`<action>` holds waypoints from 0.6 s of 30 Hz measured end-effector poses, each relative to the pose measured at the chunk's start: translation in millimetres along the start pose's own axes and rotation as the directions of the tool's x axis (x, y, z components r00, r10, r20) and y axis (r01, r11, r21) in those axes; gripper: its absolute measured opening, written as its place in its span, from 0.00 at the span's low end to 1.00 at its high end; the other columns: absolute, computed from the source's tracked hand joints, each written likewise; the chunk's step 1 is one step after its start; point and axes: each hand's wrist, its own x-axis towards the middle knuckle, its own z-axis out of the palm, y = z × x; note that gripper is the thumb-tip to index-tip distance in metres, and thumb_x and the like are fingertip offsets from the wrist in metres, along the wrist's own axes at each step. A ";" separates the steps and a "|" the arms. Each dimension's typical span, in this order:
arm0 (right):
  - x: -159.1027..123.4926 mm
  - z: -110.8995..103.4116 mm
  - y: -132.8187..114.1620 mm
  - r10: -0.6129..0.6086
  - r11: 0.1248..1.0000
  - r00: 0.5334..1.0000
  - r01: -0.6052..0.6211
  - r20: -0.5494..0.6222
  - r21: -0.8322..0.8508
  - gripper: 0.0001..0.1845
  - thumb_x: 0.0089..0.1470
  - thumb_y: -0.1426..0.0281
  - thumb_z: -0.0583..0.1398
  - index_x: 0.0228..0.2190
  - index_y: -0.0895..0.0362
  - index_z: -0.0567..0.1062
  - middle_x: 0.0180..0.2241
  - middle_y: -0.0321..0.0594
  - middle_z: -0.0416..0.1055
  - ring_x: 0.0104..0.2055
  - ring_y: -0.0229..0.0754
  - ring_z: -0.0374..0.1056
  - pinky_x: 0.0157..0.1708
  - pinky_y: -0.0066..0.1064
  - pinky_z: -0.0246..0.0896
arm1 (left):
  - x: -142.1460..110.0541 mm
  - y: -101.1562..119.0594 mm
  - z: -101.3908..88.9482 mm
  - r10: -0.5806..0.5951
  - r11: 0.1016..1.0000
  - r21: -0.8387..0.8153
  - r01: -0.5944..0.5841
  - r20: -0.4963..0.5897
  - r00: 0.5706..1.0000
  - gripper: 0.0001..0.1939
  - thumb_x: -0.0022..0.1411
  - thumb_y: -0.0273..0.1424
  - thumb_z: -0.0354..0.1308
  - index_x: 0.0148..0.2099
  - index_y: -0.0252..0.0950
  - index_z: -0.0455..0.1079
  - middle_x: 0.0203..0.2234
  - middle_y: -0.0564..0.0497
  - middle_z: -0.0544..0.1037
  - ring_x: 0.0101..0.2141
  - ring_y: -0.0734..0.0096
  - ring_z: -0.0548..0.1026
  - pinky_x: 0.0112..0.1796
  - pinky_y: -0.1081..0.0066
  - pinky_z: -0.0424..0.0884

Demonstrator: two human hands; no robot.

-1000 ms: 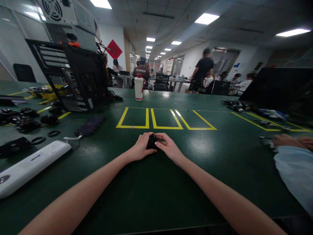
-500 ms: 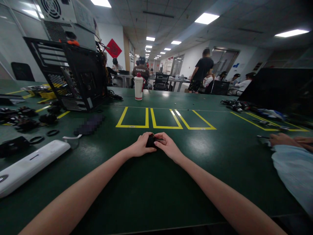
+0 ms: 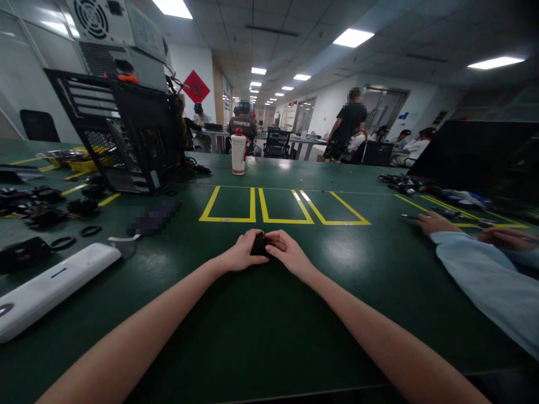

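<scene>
Between my two hands is a small black object (image 3: 259,244), dark and partly covered by fingers, so I cannot make out its kind. My left hand (image 3: 243,251) wraps round it from the left, thumb along the near side. From the right, my right hand (image 3: 286,251) pinches at its edge with thumb and fingertips. Both hands are low over the green table (image 3: 269,314), just on the near side of the yellow tape outlines (image 3: 286,220).
Left stand an open computer case (image 3: 138,134), a white oblong device (image 3: 59,286), black rings (image 3: 90,230) and black parts (image 3: 37,205). A white bottle (image 3: 238,154) stands beyond the tape. At right, a co-worker's hand (image 3: 438,222) holds a thin tool.
My hands stay around the black object with almost no visible movement. The co-worker's hand and blue sleeve at right have moved inward to the left.
</scene>
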 end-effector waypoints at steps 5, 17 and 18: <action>1.6 -3.7 2.0 0.037 0.999 0.996 -0.035 0.079 -0.029 0.18 0.48 0.70 0.56 0.43 0.55 0.64 0.44 0.40 0.63 0.50 0.41 0.60 0.52 0.42 0.53 | -2.0 1.7 -1.9 0.001 1.000 -0.011 -0.001 0.015 1.000 0.32 0.50 0.39 0.56 0.54 0.38 0.48 0.48 0.44 0.60 0.47 0.56 0.61 0.46 0.57 0.60; -4.7 -0.1 -3.9 -0.040 0.998 0.999 0.042 0.036 -0.055 0.16 0.47 0.71 0.57 0.41 0.53 0.65 0.43 0.37 0.64 0.49 0.40 0.61 0.50 0.41 0.56 | 0.5 -2.2 -0.1 0.012 1.000 -0.016 -0.012 0.006 1.000 0.33 0.49 0.39 0.57 0.55 0.39 0.48 0.49 0.44 0.60 0.48 0.55 0.61 0.47 0.55 0.59; -4.3 -0.2 -3.7 -0.037 0.997 0.999 0.040 0.036 -0.061 0.18 0.47 0.71 0.57 0.43 0.52 0.64 0.45 0.37 0.63 0.49 0.41 0.61 0.50 0.41 0.55 | 0.3 -2.5 -0.3 0.015 1.000 -0.020 -0.014 0.010 1.000 0.33 0.49 0.39 0.57 0.55 0.39 0.48 0.48 0.44 0.60 0.48 0.55 0.61 0.47 0.55 0.60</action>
